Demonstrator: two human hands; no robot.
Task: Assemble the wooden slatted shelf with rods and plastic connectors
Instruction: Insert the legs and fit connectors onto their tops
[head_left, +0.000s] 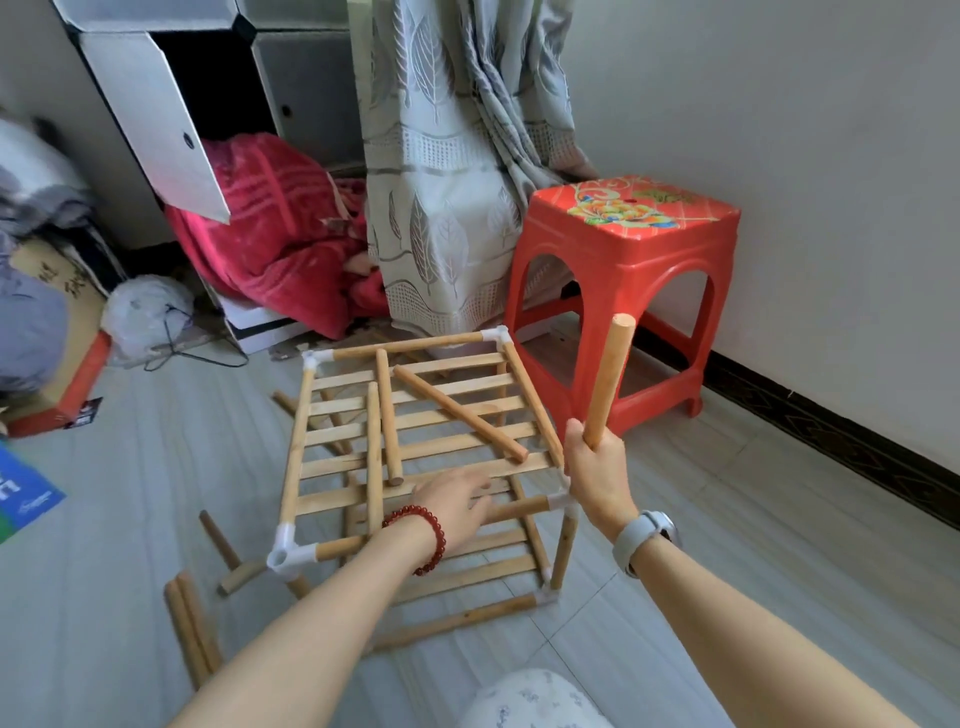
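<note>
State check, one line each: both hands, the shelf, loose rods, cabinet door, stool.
Right hand: grips a rod, held nearly upright above the shelf's near right corner.
Left hand: fingers straight, resting on the slats.
Shelf: part built, top tier raised on posts, near left connector with an empty socket.
Loose rods: three lying on the top slats, more on the floor.
Cabinet door: open.
Stool: upright.

2 hands, 3 loose rods on the slats, 1 rod held, 1 red stool
</note>
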